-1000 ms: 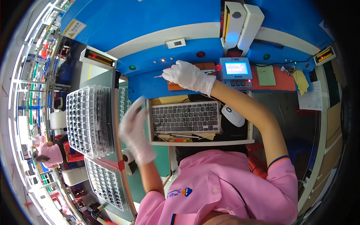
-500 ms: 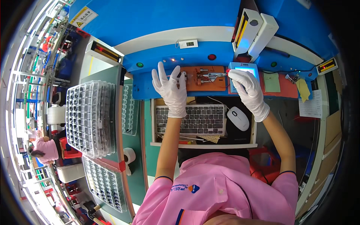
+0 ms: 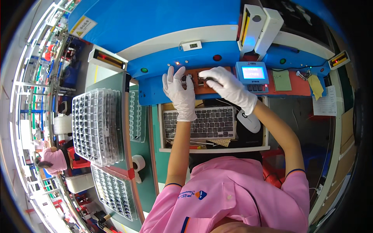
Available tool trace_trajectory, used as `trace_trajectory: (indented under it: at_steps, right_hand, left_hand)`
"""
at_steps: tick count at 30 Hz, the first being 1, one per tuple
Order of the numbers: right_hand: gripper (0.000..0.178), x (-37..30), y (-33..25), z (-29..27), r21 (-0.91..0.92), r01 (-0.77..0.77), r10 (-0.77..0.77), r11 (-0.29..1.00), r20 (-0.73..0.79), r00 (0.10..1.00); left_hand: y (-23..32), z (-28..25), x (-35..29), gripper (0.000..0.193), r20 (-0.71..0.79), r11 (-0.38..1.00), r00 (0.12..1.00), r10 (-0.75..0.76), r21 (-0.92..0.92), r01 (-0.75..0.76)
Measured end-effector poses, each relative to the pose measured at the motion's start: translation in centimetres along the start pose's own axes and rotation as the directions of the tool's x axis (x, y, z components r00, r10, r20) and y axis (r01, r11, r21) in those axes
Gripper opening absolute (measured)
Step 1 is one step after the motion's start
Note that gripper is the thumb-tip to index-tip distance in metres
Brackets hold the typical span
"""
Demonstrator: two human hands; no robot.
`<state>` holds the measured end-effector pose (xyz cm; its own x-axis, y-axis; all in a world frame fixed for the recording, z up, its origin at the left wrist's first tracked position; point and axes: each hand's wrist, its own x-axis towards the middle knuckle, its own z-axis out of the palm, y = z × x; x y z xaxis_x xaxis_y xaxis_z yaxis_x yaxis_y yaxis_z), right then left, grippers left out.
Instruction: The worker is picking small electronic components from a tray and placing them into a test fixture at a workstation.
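Note:
My left hand (image 3: 180, 92), in a white glove, is at the left end of an orange-brown fixture plate (image 3: 200, 90). Its thumb and index finger close around a small dark part (image 3: 184, 79) there, while the other fingers point up. My right hand (image 3: 229, 86), gloved too, reaches across the plate from the right. Its fingers are bent together over the middle of the fixture, by the metal clamp parts (image 3: 201, 77). What they grip is mostly hidden under the glove. Right of the plate stands a small blue box with a lit screen (image 3: 252, 73).
Below the fixture, a drawer holds a keyboard (image 3: 206, 123) and a white mouse (image 3: 248, 122). Stacked clear trays (image 3: 95, 126) and another tray (image 3: 114, 190) lie at the left, near a white roll (image 3: 138, 163). White posts (image 3: 268, 31) rise behind the box. A person (image 3: 53, 160) sits far left.
My right hand has moved left from the clamp's red-tipped end beside the screen box to the fixture's middle. My left hand stays at the left end. The view has shifted slightly.

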<state>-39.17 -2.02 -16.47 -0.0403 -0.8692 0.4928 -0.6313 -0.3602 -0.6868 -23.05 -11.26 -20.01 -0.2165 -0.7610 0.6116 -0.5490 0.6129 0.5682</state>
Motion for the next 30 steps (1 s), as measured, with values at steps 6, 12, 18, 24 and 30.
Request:
trace_trajectory:
  at_steps: [6,12,18,24,30]
  right_hand:
    - [0.034,-1.1,-1.4,-6.1,-0.125,0.14,-0.162,0.982,-0.184,0.97]
    - [0.025,2.9,2.2,-24.9,-0.246,0.244,-0.346,0.938,-0.702,0.622]
    - [0.024,10.1,18.0,-35.4,-0.462,-0.378,-0.205,0.802,-0.809,0.551]
    - [0.017,7.6,25.0,-38.7,-0.368,-0.557,0.08,0.745,-0.78,0.621]
    - [0.018,8.1,25.6,-38.8,-0.27,-0.529,0.21,0.805,-0.703,0.679]
  left_hand:
    - [4.0,-2.2,0.5,0.043,-0.003,0.951,0.977,0.215,0.23,-0.208]
    - [22.7,-2.2,2.0,0.046,0.103,0.556,0.662,0.742,-0.647,-0.522]
    - [34.1,16.4,12.3,0.052,0.317,0.835,0.873,0.371,-0.525,-0.164]
    - [36.6,29.6,16.7,0.063,0.464,0.972,0.854,0.236,-0.127,-0.2]
    - [36.1,34.1,18.8,0.054,0.579,0.906,0.726,0.37,-0.052,-0.421]
